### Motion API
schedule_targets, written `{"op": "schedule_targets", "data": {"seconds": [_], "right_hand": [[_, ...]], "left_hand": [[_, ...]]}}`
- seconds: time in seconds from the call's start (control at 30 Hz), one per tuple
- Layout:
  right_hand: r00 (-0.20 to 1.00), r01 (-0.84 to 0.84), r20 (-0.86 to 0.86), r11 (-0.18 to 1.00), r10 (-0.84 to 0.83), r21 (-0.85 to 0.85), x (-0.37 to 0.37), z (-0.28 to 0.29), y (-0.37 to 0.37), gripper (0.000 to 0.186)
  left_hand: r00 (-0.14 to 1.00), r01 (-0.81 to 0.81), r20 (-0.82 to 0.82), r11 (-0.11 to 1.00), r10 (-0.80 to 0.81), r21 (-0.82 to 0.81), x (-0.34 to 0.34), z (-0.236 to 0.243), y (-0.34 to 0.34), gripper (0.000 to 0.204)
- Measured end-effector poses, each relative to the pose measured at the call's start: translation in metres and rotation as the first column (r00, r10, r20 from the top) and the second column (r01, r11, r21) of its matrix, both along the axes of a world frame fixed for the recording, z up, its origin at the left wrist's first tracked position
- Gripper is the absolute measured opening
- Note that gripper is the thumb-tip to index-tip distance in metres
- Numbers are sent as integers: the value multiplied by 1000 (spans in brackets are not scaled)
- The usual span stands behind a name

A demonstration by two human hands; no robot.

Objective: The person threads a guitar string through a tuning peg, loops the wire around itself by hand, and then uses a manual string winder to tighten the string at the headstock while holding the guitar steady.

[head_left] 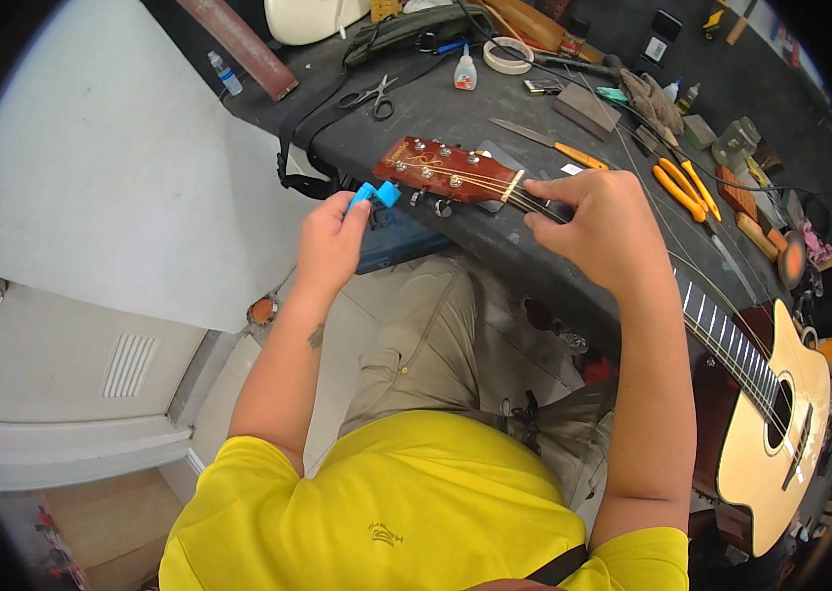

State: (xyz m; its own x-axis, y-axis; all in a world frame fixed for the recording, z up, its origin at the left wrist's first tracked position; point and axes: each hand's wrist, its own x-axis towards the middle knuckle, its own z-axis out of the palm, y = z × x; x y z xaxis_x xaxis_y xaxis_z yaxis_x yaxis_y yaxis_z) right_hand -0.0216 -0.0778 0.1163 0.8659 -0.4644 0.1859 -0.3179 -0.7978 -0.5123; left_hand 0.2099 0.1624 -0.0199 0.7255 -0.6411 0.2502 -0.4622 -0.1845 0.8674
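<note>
An acoustic guitar lies along the bench, its pale body point(768, 433) at the right and its reddish-brown headstock point(446, 169) in the middle. My left hand point(329, 236) grips a blue string winder point(388, 195), whose head is beside the tuning pegs on the headstock's near side; whether it touches a peg I cannot tell. Just past the nut, my right hand point(601, 222) is closed round the guitar neck, thumb and forefinger at the strings. The hand and forearm hide part of the fretboard point(731, 340). Several strings run over the headstock to its posts.
On the dark bench point(337, 138) lie scissors point(369, 97), a glue bottle point(465, 71), a tape roll point(508, 56), a file with an orange handle point(578, 155), yellow-handled pliers point(680, 189) and a grey block point(586, 110). A black strap point(303, 133) hangs over the near edge.
</note>
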Motion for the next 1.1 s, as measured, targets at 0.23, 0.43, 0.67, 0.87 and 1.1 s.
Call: {"op": "schedule_targets", "data": {"seconds": [0.23, 0.43, 0.67, 0.87, 1.1], "right_hand": [[1000, 9, -5, 1000, -9, -15, 0, -1, 0, 42], [999, 26, -46, 1000, -27, -6, 2, 3, 0, 43], [1000, -4, 9, 1000, 4, -19, 0, 0, 0, 43], [999, -26, 26, 999, 27, -22, 2, -1, 0, 44], [1000, -7, -10, 1000, 7, -17, 2, 2, 4, 44]], "left_hand": [[997, -74, -32, 997, 75, 37, -5, 15, -6, 30], [989, 15, 135, 959, -55, 284, -12, 23, -8, 33], [963, -30, 254, 907, -86, 420, -22, 15, -14, 35], [962, -89, 272, 917, -22, 389, -17, -3, -14, 35], [966, -179, 239, 930, 103, 321, -15, -1, -13, 33]]}}
